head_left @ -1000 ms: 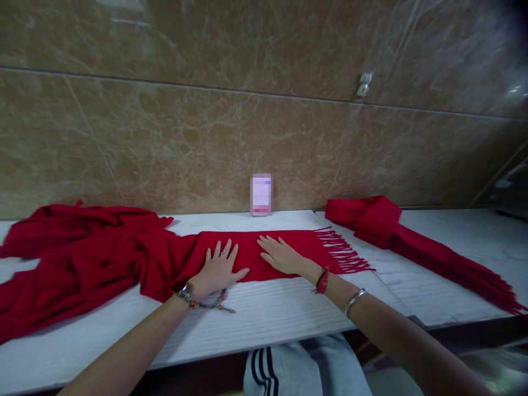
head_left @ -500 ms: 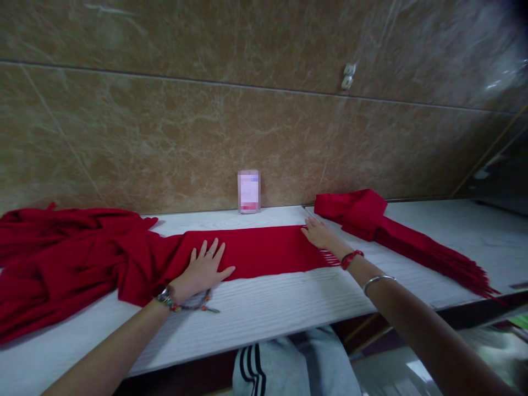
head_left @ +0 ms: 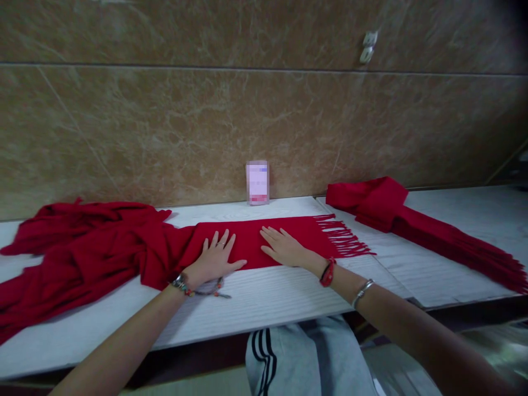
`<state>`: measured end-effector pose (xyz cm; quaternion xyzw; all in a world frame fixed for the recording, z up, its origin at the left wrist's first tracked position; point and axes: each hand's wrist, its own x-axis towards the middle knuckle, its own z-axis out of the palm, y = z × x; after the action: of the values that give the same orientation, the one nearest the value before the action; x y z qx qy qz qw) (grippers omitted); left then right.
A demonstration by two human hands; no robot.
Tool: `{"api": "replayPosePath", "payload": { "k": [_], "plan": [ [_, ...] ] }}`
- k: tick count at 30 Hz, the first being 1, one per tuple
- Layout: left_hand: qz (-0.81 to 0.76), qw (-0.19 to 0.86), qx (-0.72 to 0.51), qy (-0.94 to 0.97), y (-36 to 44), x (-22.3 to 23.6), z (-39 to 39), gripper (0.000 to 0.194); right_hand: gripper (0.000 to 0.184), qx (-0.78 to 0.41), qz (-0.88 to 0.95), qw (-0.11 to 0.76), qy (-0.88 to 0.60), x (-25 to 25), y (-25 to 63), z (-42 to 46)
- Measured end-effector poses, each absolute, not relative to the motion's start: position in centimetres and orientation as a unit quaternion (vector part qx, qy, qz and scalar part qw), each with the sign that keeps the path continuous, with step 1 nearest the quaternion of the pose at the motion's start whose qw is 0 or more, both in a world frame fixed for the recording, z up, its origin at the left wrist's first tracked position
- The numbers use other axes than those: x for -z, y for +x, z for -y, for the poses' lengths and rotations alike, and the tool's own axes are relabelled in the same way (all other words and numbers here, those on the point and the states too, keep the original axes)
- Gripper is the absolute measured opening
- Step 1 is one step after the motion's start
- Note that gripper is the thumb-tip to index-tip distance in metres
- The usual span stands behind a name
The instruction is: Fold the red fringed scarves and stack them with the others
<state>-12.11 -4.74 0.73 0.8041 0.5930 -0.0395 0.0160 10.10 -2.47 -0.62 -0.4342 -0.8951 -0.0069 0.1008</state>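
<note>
A red scarf [head_left: 247,231] lies across the white tabletop, flat in the middle, with its fringe spread at the right end. Toward the left it runs into a crumpled heap of red cloth; where one piece ends there I cannot tell. My left hand [head_left: 215,261] rests on the scarf with fingers spread, just right of the heap. Farther right, my right hand [head_left: 285,247] lies palm down on the flat part, fingers stretched out, short of the fringe. Neither hand grasps anything.
A second red scarf [head_left: 381,203], folded long with its fringe toward the front, lies on the right. A phone with a blurred screen [head_left: 258,183] leans against the brown marbled wall [head_left: 198,132]. The white tabletop [head_left: 264,297] ends at its front edge above my lap.
My right hand has slid left from the fringe end toward my left hand, leaving the fringe uncovered. My left hand stays on the same part of the scarf. The camera view has shifted slightly.
</note>
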Motion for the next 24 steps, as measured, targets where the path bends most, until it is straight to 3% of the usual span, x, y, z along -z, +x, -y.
{"api": "replayPosePath", "payload": {
  "k": [5, 10, 12, 19, 24],
  "plan": [
    [-0.539, 0.023, 0.03, 0.842, -12.7, -1.6, 5.0, 0.087, 0.049, -0.024, 0.891, 0.134, -0.432, 0.4, 11.8, 2.1],
    [-0.372, -0.009, -0.004, 0.928, -12.7, -3.6, 5.9, 0.043, 0.039, -0.072, 0.925, 0.224, -0.298, 0.0, 11.4, 3.2],
    [-0.349, -0.012, 0.006, 0.937, -12.6, -4.2, 6.4, 0.034, 0.038, -0.09, 0.933, 0.234, -0.257, -0.1, 11.6, 3.7],
    [-0.348, 0.02, 0.014, 0.937, -13.0, -4.0, 6.4, 0.056, 0.043, -0.124, 0.947, 0.211, -0.208, -0.2, 11.8, 5.0],
    [-0.369, -0.015, -0.011, 0.929, -12.5, -3.0, 5.9, 0.045, 0.043, -0.092, 0.934, 0.251, -0.238, 0.4, 11.7, 4.5]
  ]
}}
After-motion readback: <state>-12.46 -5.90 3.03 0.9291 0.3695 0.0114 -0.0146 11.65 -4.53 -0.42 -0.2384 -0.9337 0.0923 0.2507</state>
